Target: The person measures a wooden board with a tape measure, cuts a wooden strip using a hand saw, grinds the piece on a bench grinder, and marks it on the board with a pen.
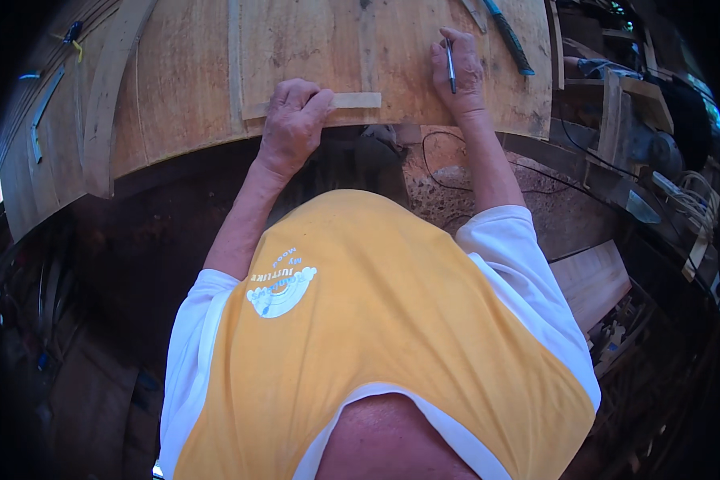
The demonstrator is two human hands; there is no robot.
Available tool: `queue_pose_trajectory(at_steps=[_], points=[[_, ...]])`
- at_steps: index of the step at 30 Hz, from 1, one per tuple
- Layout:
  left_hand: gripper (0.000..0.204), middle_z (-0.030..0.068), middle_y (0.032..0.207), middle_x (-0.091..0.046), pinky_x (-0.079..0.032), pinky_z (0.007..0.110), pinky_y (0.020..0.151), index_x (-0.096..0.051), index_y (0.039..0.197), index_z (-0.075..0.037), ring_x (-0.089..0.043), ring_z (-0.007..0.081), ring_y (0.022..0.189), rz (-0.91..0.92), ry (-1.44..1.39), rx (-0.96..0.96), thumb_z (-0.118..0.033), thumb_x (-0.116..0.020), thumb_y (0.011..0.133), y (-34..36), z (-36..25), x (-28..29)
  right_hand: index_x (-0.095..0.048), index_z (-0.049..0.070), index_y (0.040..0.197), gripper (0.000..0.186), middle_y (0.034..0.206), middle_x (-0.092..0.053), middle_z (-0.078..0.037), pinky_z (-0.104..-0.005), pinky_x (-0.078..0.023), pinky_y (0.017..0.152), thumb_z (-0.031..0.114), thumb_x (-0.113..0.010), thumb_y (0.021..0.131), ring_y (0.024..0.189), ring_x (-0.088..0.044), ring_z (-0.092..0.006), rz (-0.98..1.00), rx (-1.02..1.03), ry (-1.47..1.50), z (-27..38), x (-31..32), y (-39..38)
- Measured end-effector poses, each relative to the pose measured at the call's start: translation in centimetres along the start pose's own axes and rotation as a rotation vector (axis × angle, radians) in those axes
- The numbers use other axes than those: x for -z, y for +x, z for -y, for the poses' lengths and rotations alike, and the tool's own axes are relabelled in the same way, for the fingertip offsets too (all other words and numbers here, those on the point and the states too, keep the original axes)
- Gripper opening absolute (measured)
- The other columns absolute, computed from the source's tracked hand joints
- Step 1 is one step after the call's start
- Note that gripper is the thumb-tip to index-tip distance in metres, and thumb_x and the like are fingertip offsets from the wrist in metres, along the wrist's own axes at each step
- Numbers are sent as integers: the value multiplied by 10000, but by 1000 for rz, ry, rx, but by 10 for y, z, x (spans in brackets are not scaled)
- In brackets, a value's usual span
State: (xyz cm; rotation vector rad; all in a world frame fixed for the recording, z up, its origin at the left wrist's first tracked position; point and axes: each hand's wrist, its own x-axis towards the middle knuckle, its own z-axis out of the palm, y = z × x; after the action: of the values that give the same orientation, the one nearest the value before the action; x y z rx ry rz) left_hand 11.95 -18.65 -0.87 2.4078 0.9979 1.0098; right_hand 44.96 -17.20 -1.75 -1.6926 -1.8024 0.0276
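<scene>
My left hand (292,124) is closed around a short, pale wood strip (357,100) that lies along the near edge of the wooden workbench (188,88). The strip's right end sticks out past my fingers. To the right, my right hand (466,72) rests on the boards with a slim pen (450,66) between its fingers, its lower tip toward me. Just beyond that hand lies a tool with a dark and teal handle (510,38), beside a thin flat piece (474,14) partly cut off by the upper edge.
A long narrow board (108,104) lies on the left of the bench. Left of it are a light-blue flat tool (38,120) and a small dark-blue item (74,32). At right, cables (700,196), a wooden board (590,280) and scrap wood crowd the space below the bench.
</scene>
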Motion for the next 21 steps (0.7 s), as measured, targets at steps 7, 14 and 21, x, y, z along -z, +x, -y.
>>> queue_pose_trajectory(at_steps=[7, 14, 21], points=[[272, 111, 1051, -647, -498, 420, 927, -724, 1148, -35, -615, 322, 1038, 60, 46, 4, -42, -768, 880, 0, 0, -3, -602, 57, 1275, 315, 1030, -609, -135, -419, -529, 851, 206, -656, 1002, 942, -656, -315, -35, -119, 166, 8, 11, -4], [290, 122, 1027, -627, -490, 439, 911, -711, 1142, -27, -598, 338, 1024, 72, 55, -9, -48, -769, 859, 2, 0, -6, -612, 94, 1200, 335, 1088, -658, -182, -546, -488, 913, 260, -708, 926, 1035, -657, -321, -123, -149, 225, 0, 7, -6], [264, 114, 1033, -641, -480, 420, 909, -718, 1128, -34, -599, 326, 1015, 108, 67, 5, -43, -768, 869, 16, 4, -1, -622, 48, 1253, 298, 1057, -624, -142, -405, -530, 862, 211, -659, 1007, 959, -662, -309, -63, -139, 269, 9, 12, -4]])
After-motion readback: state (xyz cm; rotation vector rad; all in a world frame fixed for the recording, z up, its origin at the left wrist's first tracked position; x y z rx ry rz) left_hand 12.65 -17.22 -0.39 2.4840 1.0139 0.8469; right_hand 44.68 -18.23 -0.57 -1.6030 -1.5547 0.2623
